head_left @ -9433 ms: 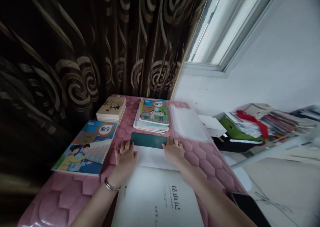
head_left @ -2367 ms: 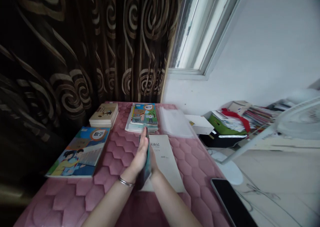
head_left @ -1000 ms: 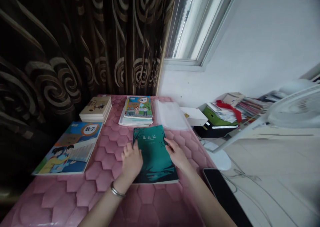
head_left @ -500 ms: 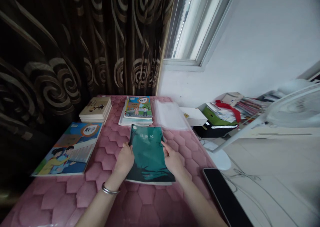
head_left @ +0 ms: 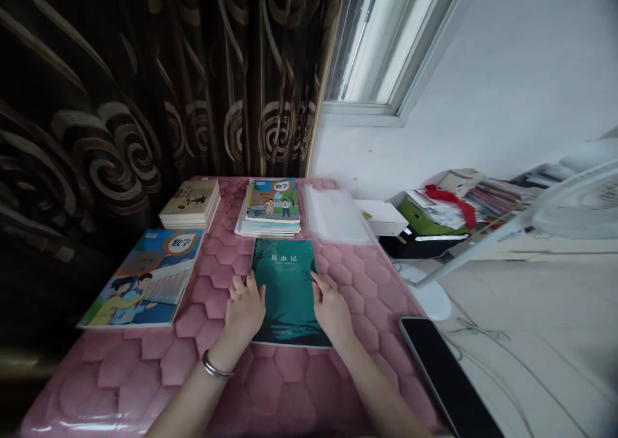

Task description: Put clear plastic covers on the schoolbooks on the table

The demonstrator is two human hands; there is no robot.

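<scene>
A green book (head_left: pixel 286 296) with white characters on its cover lies at the middle of the pink padded table cover. My left hand (head_left: pixel 244 306) is at its left edge, fingers curled along the side and thumb over the cover. At the right edge my right hand (head_left: pixel 332 309) grips the book, its index finger resting on the cover; the fingertips beneath are hidden. Behind the book stands a pile of books (head_left: pixel 273 201) topped by a colourful maths textbook. Another maths textbook (head_left: pixel 145 280) lies to the left of my left hand.
A stack of tan books (head_left: pixel 190 205) stands at the back left, before a dark curtain (head_left: pixel 203 71). Clear plastic sleeves (head_left: pixel 338 216) lie at the back right. A black slab-like device (head_left: pixel 447 373) lies along the right edge. Beyond are a white box (head_left: pixel 381 217) and a fan (head_left: pixel 574 199).
The green book now lies flatter on the table. My left hand has shifted its hold, its thumb now reaching over the cover. The whole view has moved slightly.
</scene>
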